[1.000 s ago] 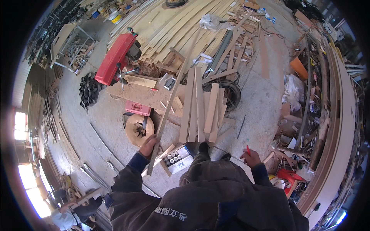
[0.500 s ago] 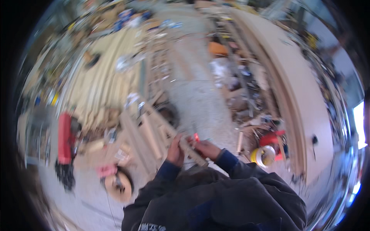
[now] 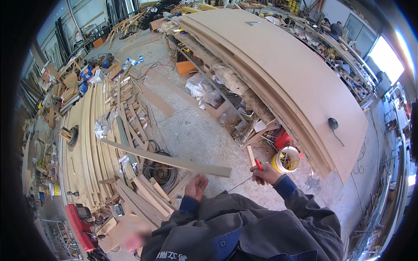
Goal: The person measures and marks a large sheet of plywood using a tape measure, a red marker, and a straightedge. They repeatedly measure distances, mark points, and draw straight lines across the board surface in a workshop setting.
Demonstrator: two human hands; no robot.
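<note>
My left hand (image 3: 197, 187) is open with its fingers spread, just at the lower edge of a long flat wooden strip (image 3: 174, 161). Whether its fingertips touch the strip I cannot tell. The strip's near end juts out over the floor, and its far end lies by a crumpled plastic bag on the lumber pile. My right hand (image 3: 266, 175) is closed around a small red tool (image 3: 258, 164). Its red end sticks up above the fingers; the rest is hidden, so its exact kind cannot be made out.
A stack of large boards (image 3: 296, 78) fills the right side, with a tape measure (image 3: 333, 124) on top. Below it stands a yellow-and-white bucket (image 3: 288, 160). Long planks (image 3: 89, 143), a cable coil (image 3: 159, 172) and a red machine (image 3: 80, 226) are on the left.
My hands, earlier together on a wooden piece, have come apart. The left has opened, and the right has moved rightward with the red tool. The view has swung to the right.
</note>
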